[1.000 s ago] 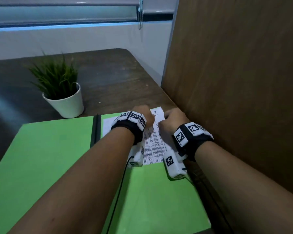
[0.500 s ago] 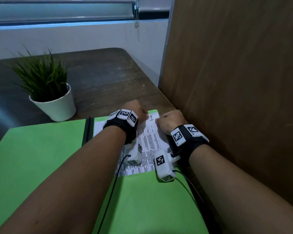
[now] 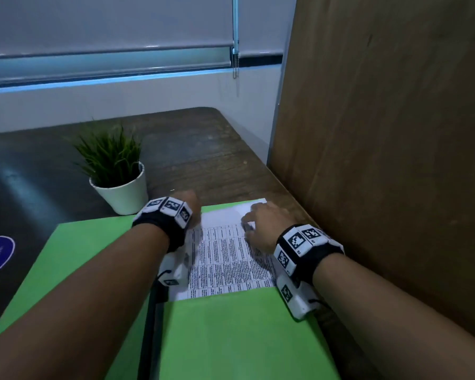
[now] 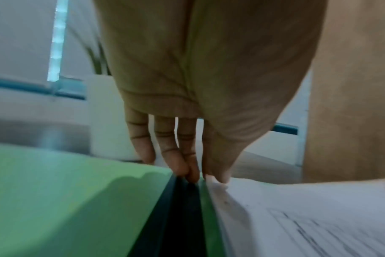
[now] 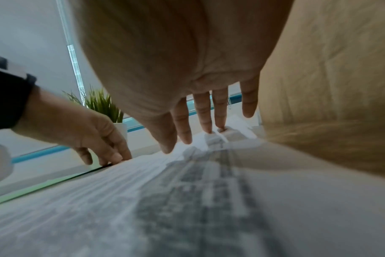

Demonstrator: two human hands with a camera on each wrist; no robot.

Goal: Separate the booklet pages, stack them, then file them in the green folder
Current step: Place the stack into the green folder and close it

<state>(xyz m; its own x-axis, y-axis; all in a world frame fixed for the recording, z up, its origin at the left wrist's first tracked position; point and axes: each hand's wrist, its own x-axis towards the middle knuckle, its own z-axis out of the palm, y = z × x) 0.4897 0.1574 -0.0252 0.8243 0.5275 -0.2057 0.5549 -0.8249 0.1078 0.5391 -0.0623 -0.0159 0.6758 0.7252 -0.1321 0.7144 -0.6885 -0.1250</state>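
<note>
My left hand (image 3: 188,204) rests straight fingertips by the open green folder (image 3: 231,333) spine, my right hand (image 3: 258,226) presses flat on the stacked pages (image 3: 225,259), right half, far end; thin, floppy, slippery, best pinched at edges.

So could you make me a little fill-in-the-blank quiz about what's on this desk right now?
1. The printed pages lie on the open ____ folder.
2. The white pot holds a small ____.
3. The right hand rests on the pages with its fingers ____.
4. The left hand's fingertips touch the folder's dark ____.

Missing words: green; plant; straight; spine
</note>
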